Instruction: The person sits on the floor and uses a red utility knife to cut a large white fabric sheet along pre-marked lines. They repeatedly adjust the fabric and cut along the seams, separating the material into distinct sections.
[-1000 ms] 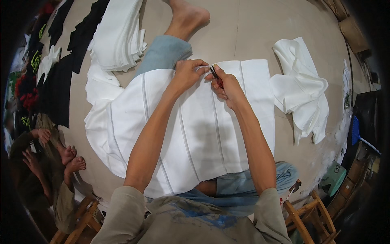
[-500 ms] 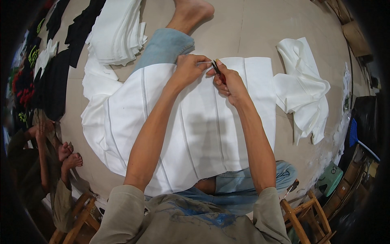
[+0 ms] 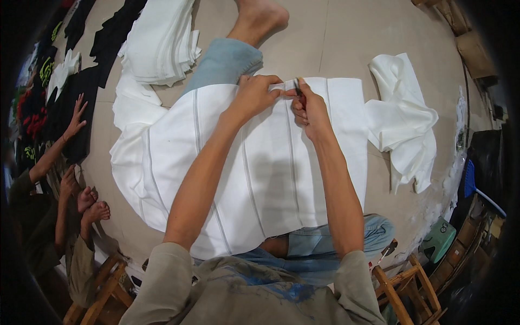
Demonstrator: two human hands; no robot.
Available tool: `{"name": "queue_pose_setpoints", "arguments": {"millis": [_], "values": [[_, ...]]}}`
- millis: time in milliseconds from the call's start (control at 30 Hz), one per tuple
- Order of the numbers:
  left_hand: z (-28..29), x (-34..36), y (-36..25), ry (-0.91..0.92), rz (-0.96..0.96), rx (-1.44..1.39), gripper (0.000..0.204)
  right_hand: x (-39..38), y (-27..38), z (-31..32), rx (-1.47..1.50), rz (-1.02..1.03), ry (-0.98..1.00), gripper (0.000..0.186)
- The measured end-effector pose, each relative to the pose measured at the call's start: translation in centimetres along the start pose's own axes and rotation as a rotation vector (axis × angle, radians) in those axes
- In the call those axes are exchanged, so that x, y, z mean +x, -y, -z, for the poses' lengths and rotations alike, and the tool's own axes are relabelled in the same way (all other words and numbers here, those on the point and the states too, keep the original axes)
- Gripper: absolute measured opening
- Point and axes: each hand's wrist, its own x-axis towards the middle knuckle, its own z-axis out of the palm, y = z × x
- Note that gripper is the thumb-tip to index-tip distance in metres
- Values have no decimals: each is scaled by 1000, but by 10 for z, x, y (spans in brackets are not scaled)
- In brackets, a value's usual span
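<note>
A white cloth with grey stripes [image 3: 260,179] is spread over the person's lap and the floor [image 3: 346,38]. Its far edge is pinched in the closed left hand [image 3: 254,96]. A small dark tool [image 3: 299,91] is gripped in the right hand [image 3: 310,111], just beside the left, at the same edge. A stack of white cloths [image 3: 162,40] lies at the upper left, and a crumpled white cloth [image 3: 403,119] at the right. No container can be made out among them.

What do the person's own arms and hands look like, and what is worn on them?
Both forearms are bare. Short, loose sleeves of a grey-olive shirt with blue stains cover only the upper arms. The left hand and the right hand wear no gloves; no ring, watch or bracelet is visible.
</note>
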Motion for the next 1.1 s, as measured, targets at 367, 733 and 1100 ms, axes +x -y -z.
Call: {"name": "queue_pose_setpoints", "arguments": {"millis": [367,733,1100], "values": [[60,-31,-14,138,79,122,22,-5,-1,26,-143,327,-422,52],[90,-38,1,156,184,-146,27,-64,-25,-87,7,-19,182,51],[92,-39,2,193,247,-260,26,-50,-20,-83,133,-46,232,48]]}}
